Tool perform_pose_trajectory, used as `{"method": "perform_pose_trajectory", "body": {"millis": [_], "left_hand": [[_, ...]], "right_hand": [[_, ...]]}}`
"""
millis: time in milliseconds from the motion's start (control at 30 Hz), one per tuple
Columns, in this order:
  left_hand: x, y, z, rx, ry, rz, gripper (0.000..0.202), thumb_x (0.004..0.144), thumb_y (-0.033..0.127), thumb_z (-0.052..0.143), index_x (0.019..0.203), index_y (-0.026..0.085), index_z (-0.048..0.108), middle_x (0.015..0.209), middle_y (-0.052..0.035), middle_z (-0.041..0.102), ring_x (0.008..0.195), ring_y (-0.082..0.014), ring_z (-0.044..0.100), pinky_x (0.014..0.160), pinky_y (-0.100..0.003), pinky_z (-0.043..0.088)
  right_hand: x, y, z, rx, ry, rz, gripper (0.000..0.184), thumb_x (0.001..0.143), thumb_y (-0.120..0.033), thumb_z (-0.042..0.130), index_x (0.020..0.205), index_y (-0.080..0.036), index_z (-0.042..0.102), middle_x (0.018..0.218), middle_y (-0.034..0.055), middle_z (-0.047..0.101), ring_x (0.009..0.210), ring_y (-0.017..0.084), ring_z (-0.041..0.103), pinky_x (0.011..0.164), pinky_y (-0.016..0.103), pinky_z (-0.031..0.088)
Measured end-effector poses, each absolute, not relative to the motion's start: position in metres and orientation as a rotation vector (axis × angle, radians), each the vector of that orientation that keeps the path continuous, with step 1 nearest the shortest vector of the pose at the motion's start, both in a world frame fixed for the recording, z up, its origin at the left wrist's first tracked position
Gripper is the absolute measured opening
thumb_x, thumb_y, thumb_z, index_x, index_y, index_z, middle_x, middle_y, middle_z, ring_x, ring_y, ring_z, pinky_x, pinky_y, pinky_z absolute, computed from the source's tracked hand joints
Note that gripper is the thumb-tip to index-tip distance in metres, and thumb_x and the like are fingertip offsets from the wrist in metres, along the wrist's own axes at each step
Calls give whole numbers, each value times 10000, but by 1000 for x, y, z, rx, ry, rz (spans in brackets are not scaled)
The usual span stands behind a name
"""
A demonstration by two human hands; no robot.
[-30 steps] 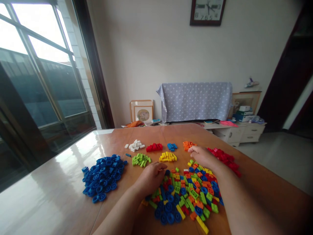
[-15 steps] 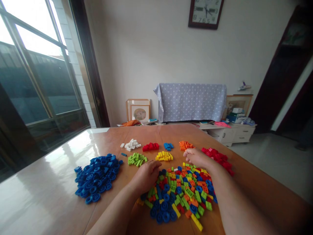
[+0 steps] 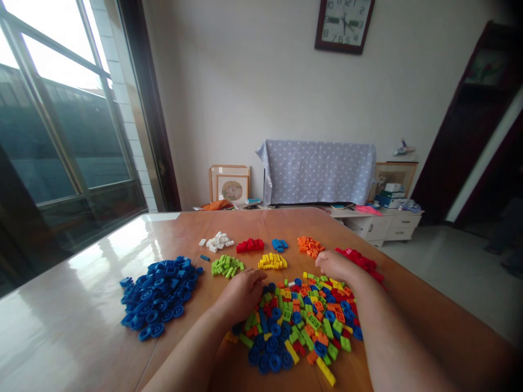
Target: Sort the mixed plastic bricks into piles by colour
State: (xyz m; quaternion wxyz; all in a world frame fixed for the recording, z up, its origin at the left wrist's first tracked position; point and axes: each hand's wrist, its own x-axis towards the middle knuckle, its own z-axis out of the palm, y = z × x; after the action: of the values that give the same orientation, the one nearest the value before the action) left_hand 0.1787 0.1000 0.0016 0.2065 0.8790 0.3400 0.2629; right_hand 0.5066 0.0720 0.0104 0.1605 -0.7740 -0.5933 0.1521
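Note:
A mixed heap of toy building bricks (image 3: 304, 321) in many colours lies before me on the table. My left hand (image 3: 244, 291) rests at the heap's left edge, fingers curled together; whatever they hold is hidden. Beyond the far right side of the heap is my right hand (image 3: 335, 267), also closed, its fingertips just in front of the orange bricks (image 3: 310, 246). Red bricks (image 3: 359, 260) lie partly hidden behind that hand and forearm. Close to my left hand sit a lime-green pile (image 3: 226, 265) and a yellow pile (image 3: 273, 262).
A large pile of blue pieces (image 3: 161, 294) spreads at the left. Farther back are small groups of white bricks (image 3: 219, 241), red bricks (image 3: 250, 245) and light-blue bricks (image 3: 280, 245). A single teal brick (image 3: 205, 257) lies apart. Behind the table (image 3: 192, 223) stands a white cabinet (image 3: 378, 227).
My right hand has shifted a little to the right, away from the orange bricks and towards the red ones. My left hand has stayed nearly still by the heap. The view has turned slightly.

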Motion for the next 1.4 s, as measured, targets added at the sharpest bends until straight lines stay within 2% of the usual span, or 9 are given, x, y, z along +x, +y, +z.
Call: {"method": "perform_pose_trajectory", "body": {"millis": [133, 300, 433, 567, 800, 900, 1167, 1400], "left_hand": [[178, 101, 0, 2454, 949, 727, 304, 894, 215, 468, 1111, 201, 681, 1053, -67, 701, 983, -199, 642, 859, -277, 481], [179, 101, 0, 2460, 950, 721, 291, 895, 230, 477, 1101, 205, 681, 1048, -62, 697, 970, -190, 638, 849, -267, 474], [180, 100, 1, 2461, 956, 720, 288, 896, 238, 477, 1091, 206, 686, 1030, -60, 699, 956, -190, 637, 840, -269, 474], [179, 99, 2, 2446, 978, 719, 288, 900, 253, 482, 1102, 206, 682, 1071, -63, 701, 992, -198, 636, 859, -276, 473], [178, 99, 4, 2441, 988, 718, 297, 903, 257, 484, 1117, 210, 683, 1089, -59, 700, 1015, -199, 638, 881, -273, 474], [179, 98, 5, 2451, 994, 704, 297, 899, 260, 491, 1116, 209, 687, 1078, -63, 702, 1007, -201, 640, 874, -269, 477], [179, 96, 8, 2442, 1032, 702, 298, 895, 261, 502, 1113, 208, 699, 1086, -74, 701, 1011, -211, 638, 875, -279, 481], [177, 99, 3, 2432, 1004, 733, 297, 892, 260, 505, 1114, 213, 696, 1083, -72, 701, 995, -205, 641, 877, -279, 483]], "right_hand": [[501, 69, 12, -2158, -1741, 520, 151, 808, -328, 619, 830, -202, 699, 806, 23, 710, 691, 154, 591, 590, 233, 372], [494, 68, 13, -2062, -1768, 634, 264, 714, -395, 751, 889, -201, 710, 841, 19, 710, 752, 163, 610, 621, 225, 399], [493, 73, 9, -2128, -1727, 589, 146, 757, -303, 690, 862, -205, 718, 814, 19, 708, 732, 157, 608, 606, 225, 384], [498, 74, 7, -2155, -1703, 572, 139, 776, -260, 647, 889, -212, 712, 831, 19, 708, 728, 153, 605, 604, 225, 385], [507, 65, 9, -2145, -1712, 677, 309, 678, -199, 715, 983, -224, 669, 870, -5, 691, 743, 151, 607, 619, 216, 409], [508, 67, 6, -2160, -1695, 686, 317, 680, -175, 706, 989, -223, 658, 879, -7, 685, 750, 143, 603, 622, 208, 402], [510, 70, 3, -2179, -1660, 615, 223, 752, -196, 639, 973, -210, 660, 909, 12, 683, 772, 144, 593, 632, 216, 392], [503, 68, 9, -2139, -1669, 648, 292, 660, -236, 770, 939, -234, 683, 841, 3, 689, 739, 164, 589, 641, 238, 400]]}}
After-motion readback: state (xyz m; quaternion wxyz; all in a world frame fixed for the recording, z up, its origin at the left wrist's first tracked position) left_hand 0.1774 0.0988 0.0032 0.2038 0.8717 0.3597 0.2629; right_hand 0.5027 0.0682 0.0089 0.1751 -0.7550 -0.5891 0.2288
